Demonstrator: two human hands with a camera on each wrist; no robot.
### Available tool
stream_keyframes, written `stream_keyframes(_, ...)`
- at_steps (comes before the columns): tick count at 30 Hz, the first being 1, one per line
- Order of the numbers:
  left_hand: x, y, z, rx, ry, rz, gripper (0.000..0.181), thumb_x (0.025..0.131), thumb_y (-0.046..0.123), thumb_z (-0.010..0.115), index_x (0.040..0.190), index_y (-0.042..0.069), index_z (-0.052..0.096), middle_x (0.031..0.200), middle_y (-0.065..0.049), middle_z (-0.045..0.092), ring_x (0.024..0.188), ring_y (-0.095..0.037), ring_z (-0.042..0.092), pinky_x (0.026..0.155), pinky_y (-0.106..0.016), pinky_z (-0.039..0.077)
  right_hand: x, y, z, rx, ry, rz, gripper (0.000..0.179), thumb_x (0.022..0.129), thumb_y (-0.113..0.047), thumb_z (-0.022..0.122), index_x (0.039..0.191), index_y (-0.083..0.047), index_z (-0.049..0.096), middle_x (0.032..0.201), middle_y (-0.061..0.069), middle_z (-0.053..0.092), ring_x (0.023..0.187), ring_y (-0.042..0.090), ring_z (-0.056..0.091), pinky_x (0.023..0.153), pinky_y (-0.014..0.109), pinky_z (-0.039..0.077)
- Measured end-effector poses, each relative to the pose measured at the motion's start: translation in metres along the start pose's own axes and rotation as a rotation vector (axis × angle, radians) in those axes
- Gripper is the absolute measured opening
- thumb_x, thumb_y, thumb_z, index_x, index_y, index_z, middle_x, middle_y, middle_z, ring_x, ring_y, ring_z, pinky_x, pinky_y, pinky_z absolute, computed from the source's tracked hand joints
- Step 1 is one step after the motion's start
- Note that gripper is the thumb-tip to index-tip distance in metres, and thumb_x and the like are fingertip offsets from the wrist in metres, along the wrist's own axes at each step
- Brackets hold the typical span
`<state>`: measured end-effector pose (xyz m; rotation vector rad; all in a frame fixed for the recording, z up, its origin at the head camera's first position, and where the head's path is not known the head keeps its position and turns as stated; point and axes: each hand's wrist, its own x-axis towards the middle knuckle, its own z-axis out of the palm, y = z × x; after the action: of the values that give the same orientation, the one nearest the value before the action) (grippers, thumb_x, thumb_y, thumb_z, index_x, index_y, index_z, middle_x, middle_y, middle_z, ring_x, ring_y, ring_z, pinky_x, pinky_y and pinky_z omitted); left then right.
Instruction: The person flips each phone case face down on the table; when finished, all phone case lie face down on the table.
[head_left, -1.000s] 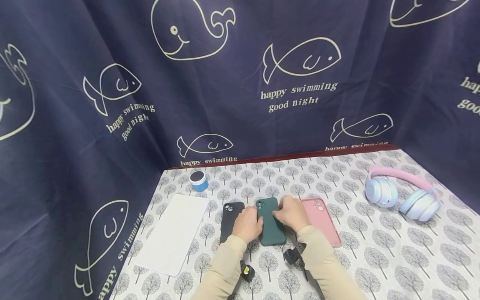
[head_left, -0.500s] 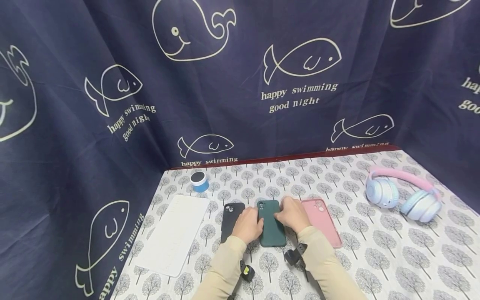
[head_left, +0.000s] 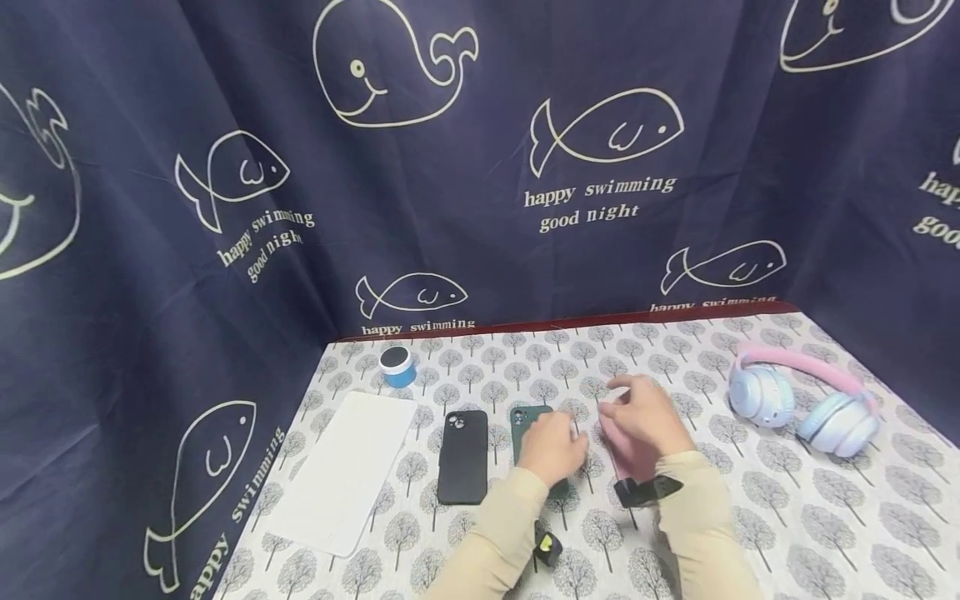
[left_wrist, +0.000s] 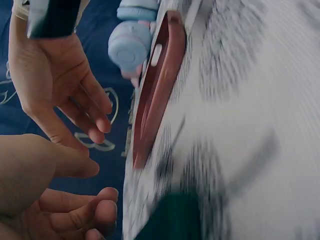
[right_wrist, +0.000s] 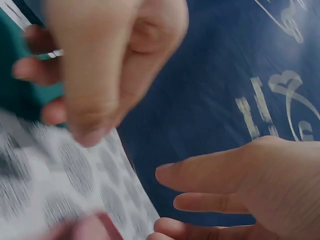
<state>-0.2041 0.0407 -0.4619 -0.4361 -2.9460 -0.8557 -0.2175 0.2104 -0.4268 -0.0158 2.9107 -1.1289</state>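
Observation:
A green phone case [head_left: 525, 421] lies in the middle of the table, and my left hand [head_left: 553, 446] hovers over it, covering much of it. Its fingers are loosely bent and hold nothing in the left wrist view. To the right is a pink phone case [head_left: 633, 454], partly hidden by my right hand [head_left: 648, 412]. That hand's fingers are spread and relaxed above the case, with nothing between them in the right wrist view. In the left wrist view the pink case [left_wrist: 162, 85] lies on the cloth, apart from both hands. A black phone case [head_left: 463, 458] lies to the left.
A white flat board [head_left: 348, 467] lies on the left of the tree-patterned tablecloth [head_left: 405, 533]. Behind it stands a blue jar with a dark-topped white lid [head_left: 397, 367]. Pink and pale blue headphones [head_left: 802, 400] rest on the right. A dark blue curtain [head_left: 480, 200] hangs behind.
Both hands have let go of the green case and moved right. The left has passed from beside the green case to above it; the right is now over the pink case. The black case is uncovered.

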Motion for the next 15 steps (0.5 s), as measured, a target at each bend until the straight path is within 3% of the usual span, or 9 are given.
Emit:
stream_keyframes(2, 0.002, 0.010, 0.009, 0.014, -0.008, -0.008, 0.026, 0.091, 0.029, 0.067, 0.100, 0.006, 0.072, 0.071, -0.001, 0.064, 0.060, -0.015, 0.059, 0.062, -0.032, 0.053, -0.002, 0.014, -0.010, -0.019, 0.017, 0.047, 0.058, 0.084, -0.024, 0.075, 0.132, 0.003, 0.056, 0.106, 0.024, 0.066, 0.091, 0.036, 0.063, 0.080, 0.053, 0.050)
stream_keyframes(4, 0.002, 0.017, 0.018, 0.033, -0.014, -0.013, 0.023, 0.090, 0.031, 0.067, 0.082, 0.010, 0.067, 0.071, -0.001, 0.062, 0.059, -0.014, 0.058, 0.059, -0.031, 0.051, -0.003, 0.026, -0.017, -0.050, 0.027, 0.092, 0.059, 0.081, -0.022, 0.076, 0.129, 0.005, 0.057, 0.107, 0.027, 0.065, 0.094, 0.042, 0.062, 0.082, 0.056, 0.048)
stream_keyframes(9, 0.000, 0.027, 0.033, 0.087, -0.024, -0.005, 0.032, 0.087, 0.036, 0.070, 0.069, 0.016, 0.054, 0.067, 0.003, 0.053, 0.057, -0.014, 0.053, 0.054, -0.030, 0.046, -0.004, 0.047, -0.023, -0.088, -0.027, 0.167, 0.056, 0.075, -0.019, 0.080, 0.119, 0.008, 0.059, 0.109, 0.031, 0.063, 0.099, 0.047, 0.059, 0.084, 0.060, 0.047)
stream_keyframes(15, 0.002, 0.035, 0.042, 0.125, -0.020, 0.013, 0.025, 0.085, 0.034, 0.072, 0.083, 0.010, 0.064, 0.075, 0.000, 0.057, 0.070, -0.021, 0.062, 0.062, -0.035, 0.051, -0.001, 0.054, -0.018, -0.042, -0.053, 0.165, 0.050, 0.069, -0.009, 0.080, 0.112, 0.009, 0.061, 0.085, 0.019, 0.066, 0.075, 0.030, 0.062, 0.071, 0.047, 0.051)
